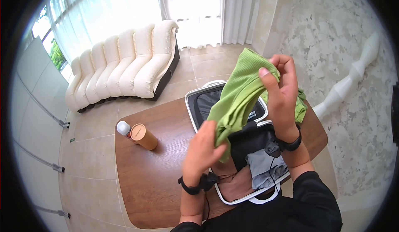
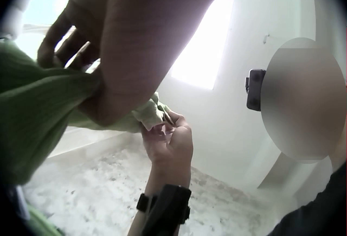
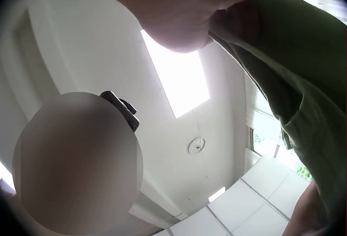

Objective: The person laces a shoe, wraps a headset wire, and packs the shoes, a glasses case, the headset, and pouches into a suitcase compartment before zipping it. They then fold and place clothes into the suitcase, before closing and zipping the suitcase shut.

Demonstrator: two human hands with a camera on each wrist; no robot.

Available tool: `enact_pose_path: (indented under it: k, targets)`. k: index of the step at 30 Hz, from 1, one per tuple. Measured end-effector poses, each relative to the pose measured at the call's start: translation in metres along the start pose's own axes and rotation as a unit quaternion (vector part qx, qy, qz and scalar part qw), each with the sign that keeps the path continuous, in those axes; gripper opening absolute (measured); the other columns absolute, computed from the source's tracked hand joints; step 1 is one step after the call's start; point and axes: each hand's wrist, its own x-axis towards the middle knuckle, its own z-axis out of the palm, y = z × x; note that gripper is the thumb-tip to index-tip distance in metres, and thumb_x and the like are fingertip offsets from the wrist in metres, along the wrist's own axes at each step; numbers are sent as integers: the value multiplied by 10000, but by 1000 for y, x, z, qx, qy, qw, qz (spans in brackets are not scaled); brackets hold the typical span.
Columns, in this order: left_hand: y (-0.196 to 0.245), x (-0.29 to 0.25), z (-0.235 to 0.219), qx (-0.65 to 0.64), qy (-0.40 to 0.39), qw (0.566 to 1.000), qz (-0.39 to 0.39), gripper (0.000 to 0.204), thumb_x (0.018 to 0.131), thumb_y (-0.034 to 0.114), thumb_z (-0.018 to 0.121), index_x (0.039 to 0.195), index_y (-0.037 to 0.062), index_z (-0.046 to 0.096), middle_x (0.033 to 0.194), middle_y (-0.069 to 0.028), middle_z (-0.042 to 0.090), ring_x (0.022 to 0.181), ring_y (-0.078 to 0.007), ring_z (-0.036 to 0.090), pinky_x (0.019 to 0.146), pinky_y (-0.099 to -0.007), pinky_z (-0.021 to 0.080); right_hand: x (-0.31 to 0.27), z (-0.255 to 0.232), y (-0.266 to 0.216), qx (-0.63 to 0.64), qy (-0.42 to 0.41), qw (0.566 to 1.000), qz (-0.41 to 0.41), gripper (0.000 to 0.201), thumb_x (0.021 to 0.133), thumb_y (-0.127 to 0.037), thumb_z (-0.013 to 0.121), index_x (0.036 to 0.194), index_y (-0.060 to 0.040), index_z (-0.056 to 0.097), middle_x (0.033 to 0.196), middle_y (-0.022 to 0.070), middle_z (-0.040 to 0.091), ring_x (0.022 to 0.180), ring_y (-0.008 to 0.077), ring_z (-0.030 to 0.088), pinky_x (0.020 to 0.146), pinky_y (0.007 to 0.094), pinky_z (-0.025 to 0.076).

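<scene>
A green ribbed garment (image 1: 241,88) is stretched at a slant between both hands, above an open suitcase (image 1: 189,107). At its upper end, the right hand (image 1: 284,93) pinches the cloth between thumb and fingers. The left hand (image 1: 201,151) grips the lower end, and a short tail of cloth hangs below it. Up close in the left wrist view, the green cloth (image 2: 43,111) runs into the left hand's grasp. In the right wrist view, folded edges of the garment (image 3: 303,73) hang from the right hand. Part of the suitcase is hidden behind the cloth.
Pinkish-brown clothing (image 1: 237,186) and a grey-blue garment (image 1: 266,167) lie in the suitcase's near half. More green cloth (image 1: 300,107) lies beyond the right hand. On the wooden table (image 1: 149,182) stand a brown canister (image 1: 144,137) and a white-capped bottle (image 1: 123,128). A cream sofa (image 1: 124,66) is behind.
</scene>
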Motion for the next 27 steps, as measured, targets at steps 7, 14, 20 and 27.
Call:
enact_pose_path:
  k: [7, 14, 20, 27]
  targets:
    - [6, 1, -3, -152, -244, 953, 93, 525, 894, 377, 814, 1240, 31, 625, 1087, -140, 664, 945, -282, 676, 847, -384, 548, 5, -9, 13, 317, -18, 937, 149, 243, 964, -46, 553, 1196, -63, 483, 1148, 79, 605, 1094, 173, 636, 991, 333, 531]
    - [-11, 10, -14, -216, 94, 970, 68, 863, 743, 298, 945, 1441, 17, 523, 1339, -151, 618, 1203, -229, 609, 994, -376, 496, 1, -9, -7, 412, -140, 883, 177, 230, 968, -22, 550, 1189, -51, 490, 1144, 92, 615, 1076, 178, 633, 978, 325, 525]
    - [-14, 10, -11, -421, -319, 842, -112, 804, 789, 216, 911, 1455, -27, 533, 1383, -109, 630, 1278, -202, 567, 1102, -364, 440, 13, -3, 3, 416, -186, 868, 197, 243, 988, -10, 565, 1221, -45, 506, 1165, 86, 638, 1095, 157, 632, 973, 312, 518]
    - [-31, 10, -6, -421, -188, 876, -144, 454, 928, 131, 794, 1324, -28, 638, 1219, -69, 720, 1104, -144, 655, 970, -310, 528, 25, -14, 45, 307, -152, 907, 246, 238, 1031, -24, 596, 1264, -41, 546, 1150, 55, 661, 1080, 126, 634, 949, 281, 519]
